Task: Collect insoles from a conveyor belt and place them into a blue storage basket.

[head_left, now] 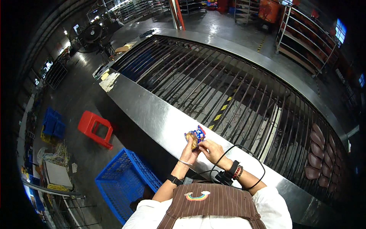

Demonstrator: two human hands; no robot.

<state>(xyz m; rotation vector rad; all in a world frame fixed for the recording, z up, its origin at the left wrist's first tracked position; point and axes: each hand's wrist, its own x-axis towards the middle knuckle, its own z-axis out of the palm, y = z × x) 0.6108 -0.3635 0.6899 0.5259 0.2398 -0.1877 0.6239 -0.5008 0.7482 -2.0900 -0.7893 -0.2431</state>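
1. Nearest me, a brown pinstriped cloth apron (219,204) bears a stitched rainbow patch (197,195); the lower edge of the view cuts it off.
2. A dark watch (175,179) circles my left wrist; red beads (238,172) circle my right. A thin black cable (264,168) loops around that forearm, partly hidden behind it.
3. My left grip (188,152) is clamped on a small shiny packet (199,132), blue, red and gold-brown. My right grip (213,150) has its fingertips against the packet's lower right edge; I cannot tell whether they pinch it. The print is too small to read.
4. The packet is over the near side of a smooth metal counter (152,108); whether it touches, I can't tell.
5. Left of me, a latticed blue plastic crate (110,179) has a shadowed inside, hard to make out. Past it lies a red plastic stool (87,123).
6. Beyond the packet run slim dark bars (179,70), with yellow-black tape (222,110) below. Rounded, leaf-shaped brown pieces (315,161) sit at right, their far ones lost in gloom.
7. Farthest, a dim fan (92,35) and a metal rack (299,35).
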